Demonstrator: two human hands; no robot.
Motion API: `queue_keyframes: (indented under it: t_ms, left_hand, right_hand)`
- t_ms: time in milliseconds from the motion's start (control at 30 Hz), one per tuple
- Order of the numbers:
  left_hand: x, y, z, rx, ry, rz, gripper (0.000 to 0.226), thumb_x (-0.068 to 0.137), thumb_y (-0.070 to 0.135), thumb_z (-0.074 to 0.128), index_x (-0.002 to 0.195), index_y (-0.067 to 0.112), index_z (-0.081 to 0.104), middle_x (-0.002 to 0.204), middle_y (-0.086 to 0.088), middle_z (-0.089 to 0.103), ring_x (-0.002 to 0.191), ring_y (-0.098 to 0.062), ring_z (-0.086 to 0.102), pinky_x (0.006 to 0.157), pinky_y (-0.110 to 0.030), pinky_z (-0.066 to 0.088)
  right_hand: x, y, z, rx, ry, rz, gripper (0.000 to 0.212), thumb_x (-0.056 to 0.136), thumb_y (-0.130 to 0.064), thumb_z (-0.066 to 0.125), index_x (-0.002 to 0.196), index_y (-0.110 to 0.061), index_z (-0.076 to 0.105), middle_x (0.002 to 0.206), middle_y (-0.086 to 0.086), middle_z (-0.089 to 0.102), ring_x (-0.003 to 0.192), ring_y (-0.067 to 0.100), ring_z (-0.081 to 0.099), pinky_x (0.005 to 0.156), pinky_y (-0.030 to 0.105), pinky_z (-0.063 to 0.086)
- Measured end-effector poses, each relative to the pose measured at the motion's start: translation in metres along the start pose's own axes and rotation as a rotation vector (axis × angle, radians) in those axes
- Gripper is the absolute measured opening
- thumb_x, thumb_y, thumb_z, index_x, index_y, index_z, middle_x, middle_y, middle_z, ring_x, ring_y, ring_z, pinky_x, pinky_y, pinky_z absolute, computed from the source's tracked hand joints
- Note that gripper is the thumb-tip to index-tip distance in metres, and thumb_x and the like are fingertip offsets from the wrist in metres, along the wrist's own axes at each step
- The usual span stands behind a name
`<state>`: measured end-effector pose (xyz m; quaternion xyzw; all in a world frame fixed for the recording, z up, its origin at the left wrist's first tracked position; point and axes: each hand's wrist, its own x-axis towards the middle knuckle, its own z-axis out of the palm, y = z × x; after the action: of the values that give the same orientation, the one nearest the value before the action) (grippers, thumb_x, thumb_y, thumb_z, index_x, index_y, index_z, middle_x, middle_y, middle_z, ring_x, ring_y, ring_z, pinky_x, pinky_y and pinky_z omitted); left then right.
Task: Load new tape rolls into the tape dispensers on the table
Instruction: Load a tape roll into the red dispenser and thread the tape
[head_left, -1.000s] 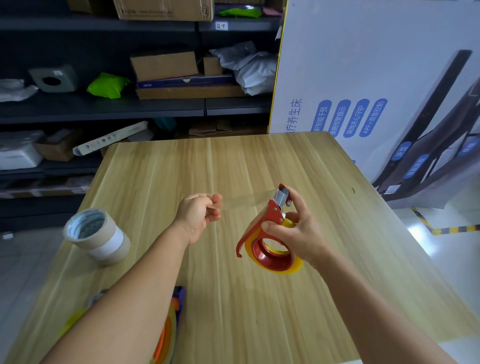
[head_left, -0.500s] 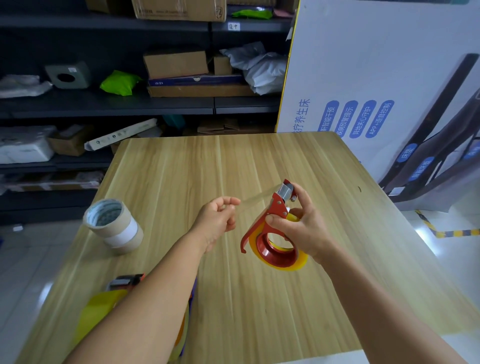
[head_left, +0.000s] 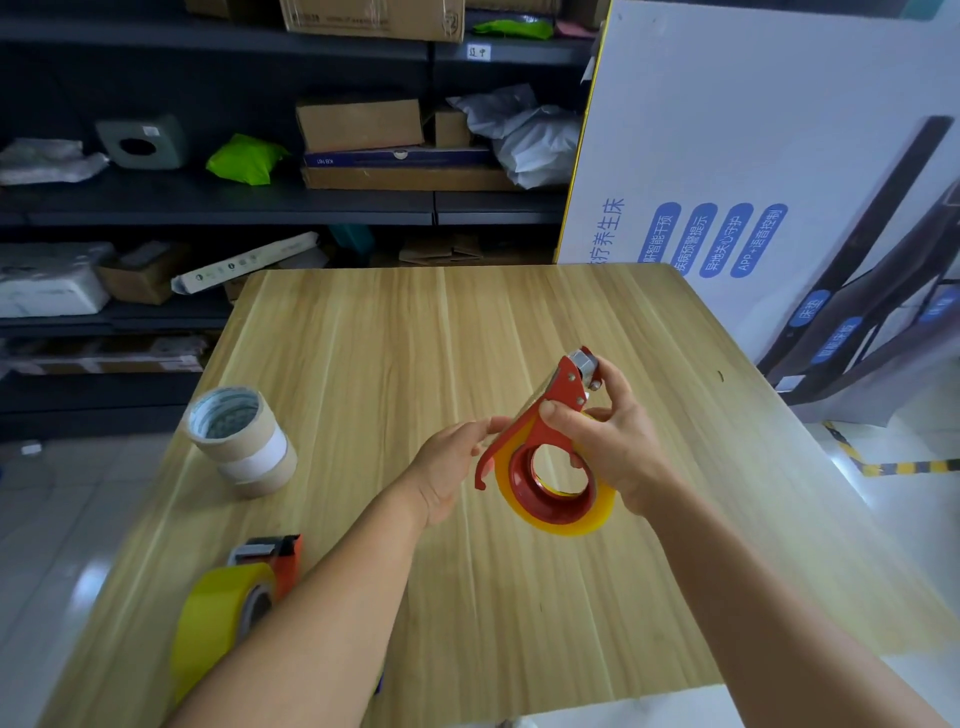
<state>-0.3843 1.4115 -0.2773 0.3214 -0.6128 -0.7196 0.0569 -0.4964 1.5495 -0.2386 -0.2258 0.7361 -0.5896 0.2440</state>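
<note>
Two tape dispensers are in view. One red metal hand-held tape dispenser (head_left: 540, 441), loaded with a roll of clear yellowish tape (head_left: 563, 512), is held above the light wooden table (head_left: 519, 322). A second orange-red dispenser carrying a yellow tape roll (head_left: 228, 608) lies on the table's near left part, partly hidden by the left forearm. One stack of three tan and white tape rolls (head_left: 240, 441) stands on the left side of the table, well apart from the hands.

The right hand (head_left: 613, 441) grips the held dispenser: the thumb presses its red frame, the forefinger reaches up to the metal cutter end, and the other fingers curl behind the roll. The left hand (head_left: 449, 473) sits just left of the dispenser with its fingers loosely extended, the fingertips touching the curved red handle edge; whether it pinches anything cannot be told.

The held dispenser hangs between both hands, over the table's middle, cutter end pointing up and away.
</note>
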Motion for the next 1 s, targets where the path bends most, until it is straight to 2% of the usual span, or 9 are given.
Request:
queue_keyframes:
  t_ms: [100, 200, 267, 367, 467, 567, 667, 800, 1000]
  left_hand:
    - [-0.006, -0.008, 0.002, -0.067, -0.022, 0.019, 0.043, 0.068, 0.044, 0.054, 0.102, 0.025, 0.073, 0.108, -0.007, 0.060, 0.109, -0.019, 0.048, 0.097, -0.036, 0.034]
    - [-0.011, -0.015, 0.001, -0.074, -0.082, 0.081, 0.030, 0.075, 0.039, 0.051, 0.087, 0.021, 0.072, 0.088, -0.003, 0.053, 0.084, -0.012, 0.047, 0.079, -0.032, 0.035]
    - [-0.016, -0.021, 0.000, -0.056, -0.057, 0.147, 0.036, 0.069, 0.044, 0.059, 0.089, 0.015, 0.069, 0.093, 0.002, 0.050, 0.071, -0.009, 0.047, 0.069, -0.027, 0.037]
    - [-0.021, -0.033, -0.001, 0.044, 0.019, 0.226, 0.036, 0.068, 0.038, 0.063, 0.101, 0.025, 0.072, 0.118, 0.010, 0.042, 0.096, -0.006, 0.053, 0.076, -0.023, 0.045]
    - [-0.027, -0.039, -0.003, 0.161, 0.095, 0.340, 0.031, 0.068, 0.037, 0.067, 0.098, 0.033, 0.068, 0.114, 0.016, 0.049, 0.121, -0.006, 0.043, 0.100, -0.022, 0.035]
    - [-0.037, -0.040, -0.003, 0.207, 0.104, 0.387, 0.026, 0.068, 0.044, 0.067, 0.093, 0.049, 0.064, 0.106, 0.024, 0.057, 0.108, 0.006, 0.049, 0.086, -0.005, 0.033]
    - [-0.043, -0.044, 0.001, 0.140, 0.111, 0.388, 0.031, 0.073, 0.036, 0.070, 0.099, 0.051, 0.063, 0.106, 0.016, 0.065, 0.096, 0.008, 0.055, 0.076, 0.000, 0.036]
    - [-0.054, -0.051, 0.014, 0.091, 0.105, 0.340, 0.040, 0.074, 0.033, 0.070, 0.110, 0.050, 0.062, 0.114, 0.006, 0.065, 0.102, 0.001, 0.057, 0.083, -0.009, 0.041]
    - [-0.078, -0.076, 0.049, 0.046, 0.098, 0.206, 0.043, 0.076, 0.038, 0.064, 0.110, 0.062, 0.055, 0.120, 0.018, 0.059, 0.110, 0.011, 0.052, 0.092, -0.016, 0.040]
  right_hand:
    - [0.000, -0.003, 0.003, -0.029, 0.011, 0.040, 0.066, 0.062, -0.046, 0.083, 0.118, -0.045, 0.047, 0.064, -0.002, 0.070, 0.054, 0.007, 0.065, 0.049, 0.022, 0.051]
    - [-0.002, -0.004, 0.005, -0.043, 0.016, 0.092, 0.065, 0.063, -0.048, 0.081, 0.118, -0.042, 0.046, 0.060, -0.004, 0.070, 0.047, 0.005, 0.060, 0.045, 0.020, 0.049]
    - [-0.003, -0.003, 0.007, -0.049, 0.024, 0.132, 0.069, 0.062, -0.051, 0.080, 0.121, -0.039, 0.045, 0.063, -0.004, 0.072, 0.046, 0.007, 0.059, 0.045, 0.020, 0.048]
    - [-0.006, -0.002, 0.011, -0.013, 0.021, 0.185, 0.073, 0.060, -0.050, 0.080, 0.123, -0.033, 0.048, 0.073, 0.001, 0.074, 0.054, 0.016, 0.059, 0.048, 0.025, 0.050]
    - [-0.008, -0.003, 0.013, 0.032, 0.013, 0.222, 0.072, 0.058, -0.048, 0.081, 0.120, -0.030, 0.051, 0.083, 0.005, 0.075, 0.061, 0.021, 0.060, 0.051, 0.029, 0.052]
    - [-0.009, -0.005, 0.011, 0.068, 0.003, 0.253, 0.071, 0.061, -0.046, 0.083, 0.121, -0.030, 0.050, 0.092, 0.009, 0.074, 0.064, 0.021, 0.065, 0.051, 0.029, 0.052]
    - [-0.009, -0.008, 0.009, 0.079, -0.007, 0.253, 0.065, 0.064, -0.042, 0.083, 0.119, -0.030, 0.050, 0.092, 0.008, 0.073, 0.062, 0.017, 0.066, 0.048, 0.027, 0.051]
    - [-0.010, -0.006, 0.006, 0.044, -0.028, 0.265, 0.059, 0.066, -0.039, 0.082, 0.116, -0.027, 0.053, 0.094, 0.005, 0.071, 0.064, 0.016, 0.065, 0.047, 0.025, 0.049]
    - [-0.017, 0.007, -0.003, 0.012, -0.087, 0.354, 0.038, 0.069, -0.033, 0.082, 0.100, -0.029, 0.060, 0.083, -0.001, 0.068, 0.056, 0.011, 0.062, 0.040, 0.019, 0.045]
